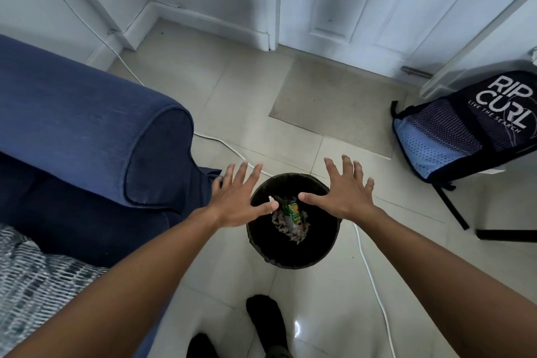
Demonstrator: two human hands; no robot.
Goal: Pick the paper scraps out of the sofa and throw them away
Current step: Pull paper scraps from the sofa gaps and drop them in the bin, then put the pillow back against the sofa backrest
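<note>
A round black waste bin (316,253) stands on the tiled floor just right of the blue sofa (87,136). Inside the bin lie pale paper scraps (293,231) and a green packet (294,211). My left hand (241,200) hovers flat over the bin's left rim, fingers spread, holding nothing. My right hand (344,192) hovers over the bin's right rim, also spread and empty. Both palms face down. No scraps show on the visible part of the sofa.
A patterned grey cushion (32,279) lies on the sofa at lower left. A white cable (374,288) runs across the floor past the bin. A dark backpack (470,125) leans against a chair at right. A doormat (337,107) lies before the white door. My dark-socked feet (267,320) stand below the bin.
</note>
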